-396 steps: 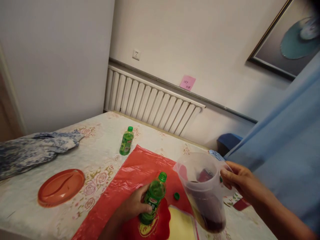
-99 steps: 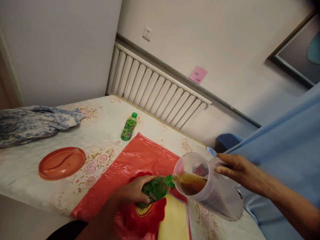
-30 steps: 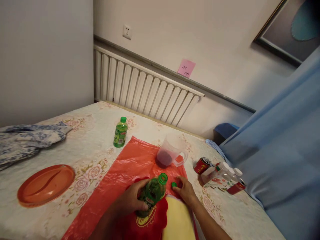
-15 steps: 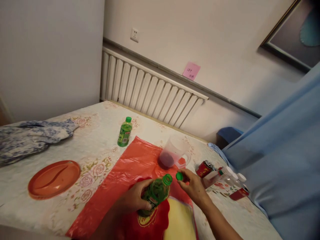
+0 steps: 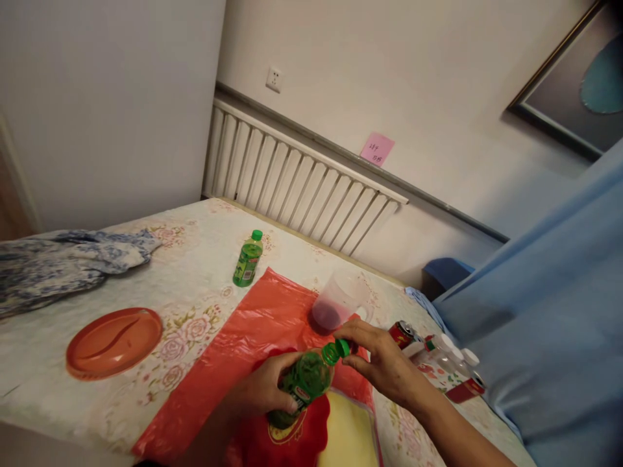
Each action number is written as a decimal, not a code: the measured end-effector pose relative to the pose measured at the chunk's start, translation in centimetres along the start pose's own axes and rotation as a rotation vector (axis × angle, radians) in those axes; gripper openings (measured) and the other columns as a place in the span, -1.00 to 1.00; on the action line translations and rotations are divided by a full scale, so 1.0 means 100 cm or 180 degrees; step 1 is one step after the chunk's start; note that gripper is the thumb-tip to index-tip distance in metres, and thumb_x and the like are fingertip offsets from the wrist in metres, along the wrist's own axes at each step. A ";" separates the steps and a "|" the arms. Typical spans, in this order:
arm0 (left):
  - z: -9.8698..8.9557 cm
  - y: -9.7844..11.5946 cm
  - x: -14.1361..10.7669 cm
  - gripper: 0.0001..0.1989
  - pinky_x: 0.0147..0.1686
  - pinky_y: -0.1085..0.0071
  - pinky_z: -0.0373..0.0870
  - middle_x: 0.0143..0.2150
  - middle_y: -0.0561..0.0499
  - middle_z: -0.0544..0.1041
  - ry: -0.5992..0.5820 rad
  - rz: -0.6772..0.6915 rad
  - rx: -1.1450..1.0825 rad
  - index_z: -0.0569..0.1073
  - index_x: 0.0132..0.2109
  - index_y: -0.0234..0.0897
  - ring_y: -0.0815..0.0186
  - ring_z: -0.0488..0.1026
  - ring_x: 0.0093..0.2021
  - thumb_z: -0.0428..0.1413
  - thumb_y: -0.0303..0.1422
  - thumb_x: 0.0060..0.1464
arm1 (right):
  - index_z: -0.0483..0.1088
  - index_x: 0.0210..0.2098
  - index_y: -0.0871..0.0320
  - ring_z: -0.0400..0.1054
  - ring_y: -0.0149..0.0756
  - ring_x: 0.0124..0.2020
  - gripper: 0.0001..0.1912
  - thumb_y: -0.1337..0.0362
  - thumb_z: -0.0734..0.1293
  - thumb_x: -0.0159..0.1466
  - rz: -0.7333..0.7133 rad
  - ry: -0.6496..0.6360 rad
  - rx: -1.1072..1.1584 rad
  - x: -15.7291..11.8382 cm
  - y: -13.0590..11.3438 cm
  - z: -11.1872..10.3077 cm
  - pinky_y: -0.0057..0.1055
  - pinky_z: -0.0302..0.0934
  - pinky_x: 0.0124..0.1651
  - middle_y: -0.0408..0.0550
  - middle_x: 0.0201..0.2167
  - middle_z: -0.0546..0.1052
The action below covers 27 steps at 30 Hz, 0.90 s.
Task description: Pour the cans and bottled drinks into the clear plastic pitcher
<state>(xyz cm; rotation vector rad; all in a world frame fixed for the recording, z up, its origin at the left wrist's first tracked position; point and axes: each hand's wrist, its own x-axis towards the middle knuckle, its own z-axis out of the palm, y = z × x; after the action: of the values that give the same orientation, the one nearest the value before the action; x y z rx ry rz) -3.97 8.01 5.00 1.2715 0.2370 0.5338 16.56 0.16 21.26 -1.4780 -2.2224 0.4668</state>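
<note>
My left hand [image 5: 272, 389] is wrapped round a green bottle [image 5: 309, 379], which tilts with its neck to the upper right. Between the fingers of my right hand [image 5: 377, 357] is a green cap [image 5: 342, 348], right at the bottle's mouth. Whether the cap sits on the thread cannot be made out. Beneath the hands lie a red plastic sheet [image 5: 253, 318], a red scalloped item with a gold print [image 5: 311, 431] and a yellow cloth-like item [image 5: 350, 431]. Just behind them stands a clear jug [image 5: 331, 308] with dark liquid in it.
A second green bottle [image 5: 248, 261] stands upright beyond the sheet. An orange-red oval plate [image 5: 114, 344] and a patterned cloth [image 5: 63, 266] lie at the left. On the right are a red can [image 5: 402, 334] and several white-capped bottles [image 5: 452, 357], near a blue curtain [image 5: 559, 311].
My right hand has brought the cap left to the bottle's mouth; before, there was a gap between them. My left hand still holds the bottle. The view has shifted slightly.
</note>
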 end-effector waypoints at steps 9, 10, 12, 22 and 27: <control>-0.001 -0.003 -0.003 -0.29 -0.09 0.29 0.35 -0.04 0.03 0.60 0.0024 -0.0032 0.0080 0.47 0.08 -0.20 0.09 0.47 -0.03 0.18 -0.62 -0.34 | 0.47 -0.15 0.08 0.40 -0.28 -0.21 -0.85 0.17 0.34 0.37 -0.0139 -0.0233 -0.0086 0.006 -0.004 0.001 -0.35 0.28 -0.12 -0.06 -0.22 0.53; -0.001 -0.003 -0.003 -0.30 -0.10 0.31 0.35 -0.04 0.03 0.59 0.0028 -0.0037 0.0098 0.48 0.08 -0.21 0.11 0.46 -0.04 0.18 -0.62 -0.34 | 0.47 -0.15 0.09 0.40 -0.29 -0.21 -0.85 0.18 0.34 0.37 -0.0171 -0.0265 -0.0104 0.006 -0.005 0.001 -0.36 0.28 -0.12 -0.06 -0.22 0.52; 0.000 -0.001 -0.004 -0.31 -0.15 0.35 0.33 -0.09 0.06 0.60 0.0039 -0.0044 0.0132 0.49 0.05 -0.21 0.15 0.46 -0.09 0.18 -0.61 -0.35 | 0.48 -0.14 0.09 0.40 -0.30 -0.21 -0.86 0.20 0.34 0.37 -0.0216 -0.0318 -0.0136 0.007 -0.005 0.000 -0.38 0.28 -0.13 -0.05 -0.21 0.52; 0.005 0.007 -0.003 -0.31 -0.21 0.39 0.31 -0.13 0.08 0.60 0.0127 -0.0172 0.0226 0.50 0.05 -0.20 0.19 0.45 -0.13 0.19 -0.55 -0.38 | 0.51 -0.13 0.07 0.41 -0.30 -0.17 -0.87 0.26 0.32 0.38 -0.0325 -0.0430 -0.0199 0.007 -0.002 -0.002 -0.37 0.27 -0.09 -0.04 -0.19 0.52; 0.005 0.006 -0.003 -0.33 -0.22 0.40 0.30 -0.13 0.07 0.59 0.0174 -0.0153 0.0261 0.51 0.04 -0.21 0.19 0.44 -0.14 0.18 -0.55 -0.37 | 0.49 -0.10 0.08 0.40 -0.31 -0.18 -0.86 0.25 0.33 0.38 -0.0293 -0.0373 -0.0274 0.007 0.000 -0.002 -0.39 0.26 -0.10 -0.05 -0.20 0.50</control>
<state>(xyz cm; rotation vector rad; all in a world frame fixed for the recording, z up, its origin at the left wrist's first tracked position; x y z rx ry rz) -4.14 7.54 5.72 1.3285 0.3374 0.5224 16.40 0.80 21.53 -1.4163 -2.4182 0.4437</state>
